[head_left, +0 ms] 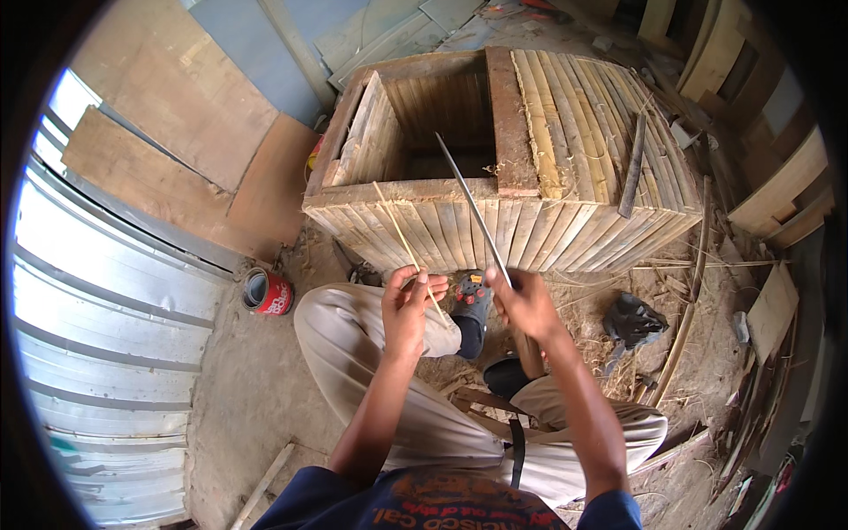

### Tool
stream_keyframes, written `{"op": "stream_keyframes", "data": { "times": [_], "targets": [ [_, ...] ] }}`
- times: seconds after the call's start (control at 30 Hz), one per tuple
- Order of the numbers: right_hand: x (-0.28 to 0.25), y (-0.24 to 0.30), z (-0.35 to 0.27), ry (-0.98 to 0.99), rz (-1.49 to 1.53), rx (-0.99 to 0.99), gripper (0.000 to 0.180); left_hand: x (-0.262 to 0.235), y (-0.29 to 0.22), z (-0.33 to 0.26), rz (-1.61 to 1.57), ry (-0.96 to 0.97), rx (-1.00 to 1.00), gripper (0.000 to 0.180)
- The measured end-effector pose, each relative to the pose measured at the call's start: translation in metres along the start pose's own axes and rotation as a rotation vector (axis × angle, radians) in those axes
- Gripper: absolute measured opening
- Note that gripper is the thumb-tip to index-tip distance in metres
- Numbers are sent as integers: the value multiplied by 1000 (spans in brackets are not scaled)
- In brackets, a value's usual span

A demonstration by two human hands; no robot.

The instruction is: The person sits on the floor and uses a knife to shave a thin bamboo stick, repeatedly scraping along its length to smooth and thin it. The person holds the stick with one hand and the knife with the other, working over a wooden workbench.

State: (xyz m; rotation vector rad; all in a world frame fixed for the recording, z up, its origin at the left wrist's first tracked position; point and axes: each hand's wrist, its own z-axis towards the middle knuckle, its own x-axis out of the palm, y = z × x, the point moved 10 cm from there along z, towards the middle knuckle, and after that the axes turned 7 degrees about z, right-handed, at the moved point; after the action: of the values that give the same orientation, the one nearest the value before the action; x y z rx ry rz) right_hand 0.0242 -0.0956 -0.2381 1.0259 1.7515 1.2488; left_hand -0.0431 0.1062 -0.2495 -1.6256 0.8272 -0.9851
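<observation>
My left hand (411, 305) pinches a thin pale bamboo strip (397, 225), which slants up and to the left from my fingers; its lower end pokes out below them. Closed around a long knife (473, 208) is my right hand (526, 305). The narrow grey blade points up and left, and a brown wooden handle (528, 355) shows under the hand. Strip and blade are apart. Beyond both hands stands a large box (565, 234) clad in bamboo slats, with a square opening in its top toward the left.
A dark flat bar (633, 166) lies on the slatted top. On the floor are a red can (268, 292) at left, a black plastic bag (634, 320) at right, and wood shavings. Corrugated metal sheeting (119, 353) lines the left side; boards (773, 300) lean at right.
</observation>
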Motion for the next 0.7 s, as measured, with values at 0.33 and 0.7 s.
{"op": "stream_keyframes", "data": {
  "times": [0.33,0.7],
  "targets": [
    [21,-79,-70,-38,418,125,40,41,11,-28,-84,121,15,20],
    [-15,-102,-87,-283,632,-5,26,59,-19,-37,65,151,96,22]
  ]
}}
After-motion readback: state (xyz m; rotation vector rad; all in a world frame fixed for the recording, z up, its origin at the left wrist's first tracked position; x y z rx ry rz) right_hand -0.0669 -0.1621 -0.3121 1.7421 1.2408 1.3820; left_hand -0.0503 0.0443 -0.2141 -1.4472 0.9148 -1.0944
